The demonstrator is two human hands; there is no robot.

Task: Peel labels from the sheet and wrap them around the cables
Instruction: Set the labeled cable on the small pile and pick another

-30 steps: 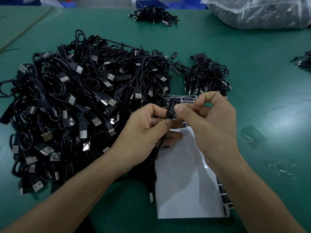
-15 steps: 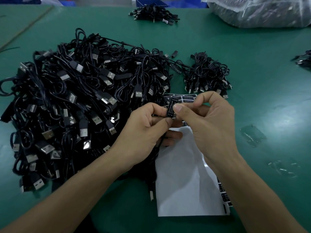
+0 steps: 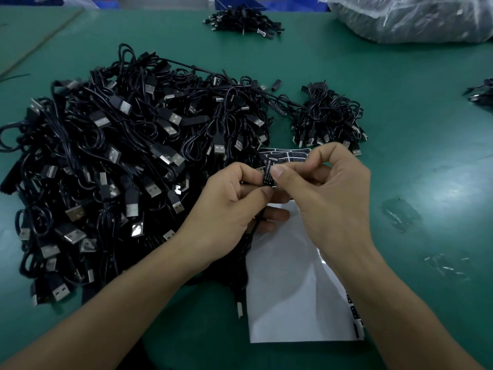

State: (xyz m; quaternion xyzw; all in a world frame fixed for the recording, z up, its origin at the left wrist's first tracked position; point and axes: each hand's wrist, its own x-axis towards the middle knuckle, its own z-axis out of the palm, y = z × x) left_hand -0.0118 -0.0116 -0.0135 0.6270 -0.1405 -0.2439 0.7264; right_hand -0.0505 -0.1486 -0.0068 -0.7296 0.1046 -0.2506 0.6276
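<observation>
A small black label [image 3: 269, 172] with white print stands upright between my two hands, above the white label sheet [image 3: 293, 284]. My left hand [image 3: 229, 209] pinches its lower edge together with a thin black cable [image 3: 254, 228] that hangs down under the palm. My right hand [image 3: 328, 193] pinches the label's right side between thumb and forefinger. More black labels [image 3: 290, 154] show on the sheet's far end, just beyond my fingers, and along its right edge [image 3: 353, 311].
A big heap of black USB cables [image 3: 112, 161] fills the green table [image 3: 416, 116] to the left. A smaller bundle [image 3: 328, 121] lies behind the sheet, another [image 3: 242, 20] at the far edge. A clear plastic bag [image 3: 410, 17] sits far right. Peeled scraps [image 3: 400, 213] lie right.
My hands and the label have hardly moved; my right thumb has slid slightly along the label.
</observation>
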